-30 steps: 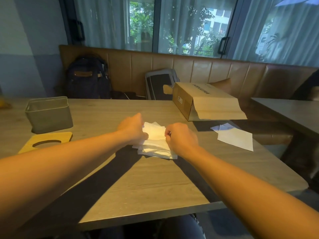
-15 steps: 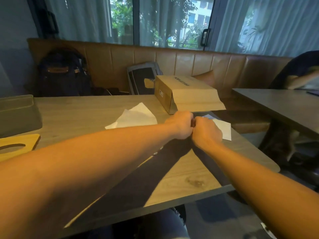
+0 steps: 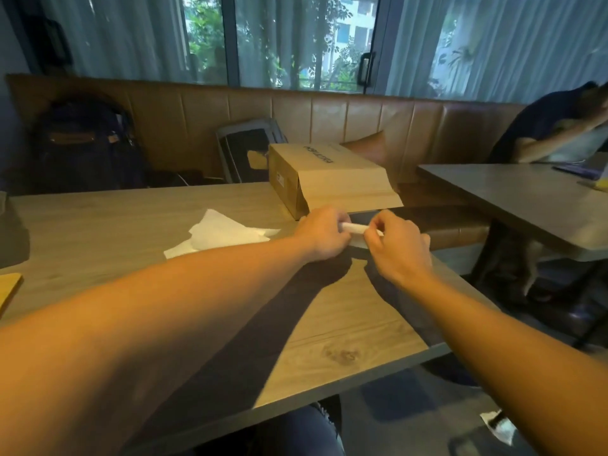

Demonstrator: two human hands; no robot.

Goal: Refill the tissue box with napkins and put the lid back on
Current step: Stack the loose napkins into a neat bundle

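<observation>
We are reaching both arms out over the wooden table (image 3: 345, 324), toward its far right corner. Our left hand (image 3: 324, 236) and right hand (image 3: 399, 246) are both pinching the same folded white napkin (image 3: 357, 228), one at each end, so only a short strip of it is showing between the curled fingers. The napkin is sitting just above the table surface, right in front of the open cardboard box (image 3: 332, 181), whose flap is hanging down toward us at the table's far edge.

A loose pile of white napkins (image 3: 223, 236) is lying flat on the table just to the left of our left hand, near but apart from it. At the far left edge of the view we are seeing only a dark sliver of the tissue box (image 3: 11, 235) standing on the table, well apart from our hands, and below it a corner of the yellow wooden lid (image 3: 8, 289) lying flat on the tabletop, off the box.

Behind the table a brown bench (image 3: 362, 120) is running along the window, with a dark backpack (image 3: 85, 143) resting on it at the left. At the right, another person (image 3: 552, 130) is sitting at a second table (image 3: 513, 199).
</observation>
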